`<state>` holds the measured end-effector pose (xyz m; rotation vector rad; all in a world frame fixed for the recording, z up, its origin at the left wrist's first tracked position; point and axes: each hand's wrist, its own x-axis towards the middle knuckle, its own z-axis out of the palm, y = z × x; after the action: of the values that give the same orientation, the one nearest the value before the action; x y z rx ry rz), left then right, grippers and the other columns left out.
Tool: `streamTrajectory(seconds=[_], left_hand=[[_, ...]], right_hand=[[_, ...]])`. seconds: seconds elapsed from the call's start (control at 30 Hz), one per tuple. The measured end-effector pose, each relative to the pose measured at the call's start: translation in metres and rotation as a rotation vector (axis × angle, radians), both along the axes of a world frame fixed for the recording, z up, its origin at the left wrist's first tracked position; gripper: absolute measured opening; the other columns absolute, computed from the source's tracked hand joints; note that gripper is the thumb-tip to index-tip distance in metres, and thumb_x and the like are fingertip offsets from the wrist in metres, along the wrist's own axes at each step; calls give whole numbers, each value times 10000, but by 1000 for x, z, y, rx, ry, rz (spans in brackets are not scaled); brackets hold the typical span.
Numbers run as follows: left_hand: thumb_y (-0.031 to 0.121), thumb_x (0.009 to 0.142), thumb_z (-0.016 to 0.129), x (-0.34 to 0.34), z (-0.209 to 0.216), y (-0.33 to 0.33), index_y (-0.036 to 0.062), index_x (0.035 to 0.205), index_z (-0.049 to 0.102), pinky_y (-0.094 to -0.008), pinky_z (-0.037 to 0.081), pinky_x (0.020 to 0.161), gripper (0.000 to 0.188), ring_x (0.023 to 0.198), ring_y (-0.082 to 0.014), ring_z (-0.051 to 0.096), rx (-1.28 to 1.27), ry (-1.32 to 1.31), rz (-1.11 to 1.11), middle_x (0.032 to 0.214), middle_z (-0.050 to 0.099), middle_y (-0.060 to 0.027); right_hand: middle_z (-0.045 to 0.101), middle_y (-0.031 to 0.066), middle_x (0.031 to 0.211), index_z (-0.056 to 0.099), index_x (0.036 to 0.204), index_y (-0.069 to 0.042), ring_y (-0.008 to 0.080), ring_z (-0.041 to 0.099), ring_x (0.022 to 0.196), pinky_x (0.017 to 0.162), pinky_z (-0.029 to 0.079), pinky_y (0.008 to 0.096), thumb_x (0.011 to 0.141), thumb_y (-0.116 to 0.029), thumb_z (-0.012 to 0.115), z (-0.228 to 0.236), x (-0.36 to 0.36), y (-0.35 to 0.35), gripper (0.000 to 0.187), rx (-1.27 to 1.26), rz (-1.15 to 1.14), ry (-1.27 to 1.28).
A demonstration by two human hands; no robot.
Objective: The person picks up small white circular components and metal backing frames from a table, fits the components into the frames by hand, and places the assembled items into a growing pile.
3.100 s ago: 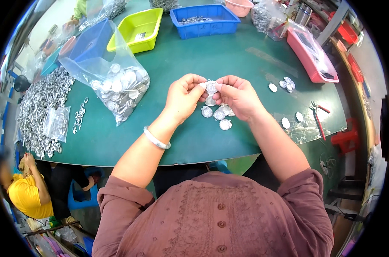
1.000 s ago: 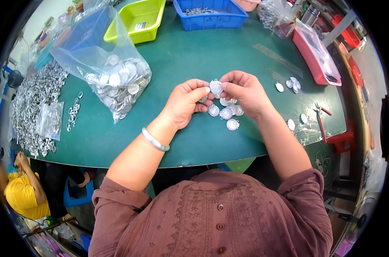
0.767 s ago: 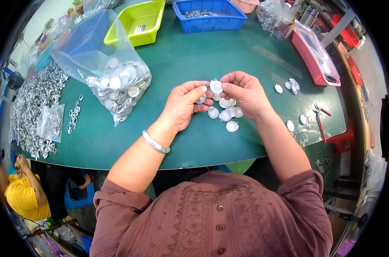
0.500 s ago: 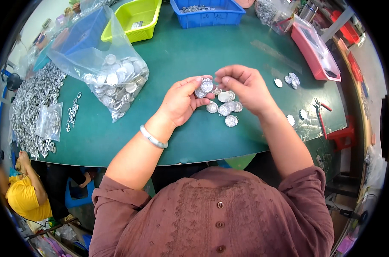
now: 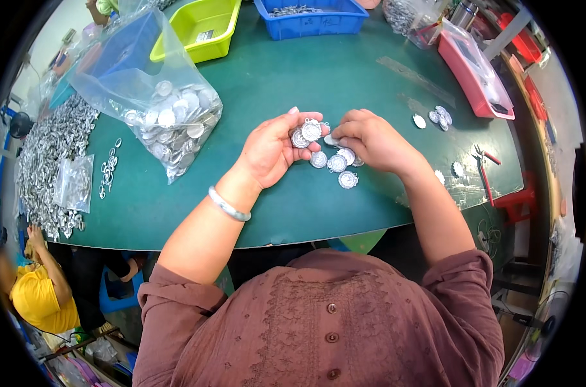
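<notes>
My left hand (image 5: 265, 153) is palm up, its fingers closed round several silver round pendants (image 5: 311, 130) with patterned faces and small loops. Just right of it, my right hand (image 5: 378, 143) bends down over a small pile, its fingertips pinched at the edge of a pale silver disc pendant (image 5: 332, 139). More loose pendants (image 5: 337, 163) lie on the green table (image 5: 293, 213) between and below my hands. The right fingers partly hide some of the pile.
Left stand a clear bag of silver discs (image 5: 180, 122) and a heap of metal parts (image 5: 45, 161). Yellow-green (image 5: 219, 48) and blue trays (image 5: 312, 27) sit at the back, a pink tray (image 5: 460, 71) and red-handled pliers (image 5: 485, 174) at right. A person in yellow (image 5: 45, 300) sits lower left.
My right hand has come down onto the pile, its fingers now at a pendant there. The left hand keeps its pendants and has hardly moved.
</notes>
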<state>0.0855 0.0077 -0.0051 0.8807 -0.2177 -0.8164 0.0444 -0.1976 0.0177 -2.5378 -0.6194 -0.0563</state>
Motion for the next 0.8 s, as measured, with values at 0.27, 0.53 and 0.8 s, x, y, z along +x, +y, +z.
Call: streamTrajectory(seconds=[0.27, 0.53, 0.8], left_hand=[[249, 894, 440, -6, 9, -5, 6, 1104, 499, -226, 475, 588, 326, 710, -139, 560, 171, -8, 79, 879, 584, -86], [137, 812, 590, -8, 2, -3, 47, 873, 571, -173, 404, 481, 111, 602, -83, 537, 253, -110, 3, 725, 586, -24], [149, 810, 595, -9, 5, -5, 55, 885, 584, -164, 389, 489, 121, 624, -70, 531, 226, -114, 99, 734, 591, -22]], right_hand=[[560, 44, 714, 568, 841, 7, 119, 502, 637, 592, 426, 252, 833, -100, 496, 1, 4, 5, 129, 485, -177, 304], [557, 17, 732, 569, 884, 24, 74, 493, 640, 587, 424, 209, 853, -110, 485, 12, 6, 16, 162, 629, -93, 397], [586, 26, 780, 575, 934, 24, 77, 522, 682, 601, 427, 201, 801, -106, 555, 10, -5, 12, 187, 874, -184, 564]])
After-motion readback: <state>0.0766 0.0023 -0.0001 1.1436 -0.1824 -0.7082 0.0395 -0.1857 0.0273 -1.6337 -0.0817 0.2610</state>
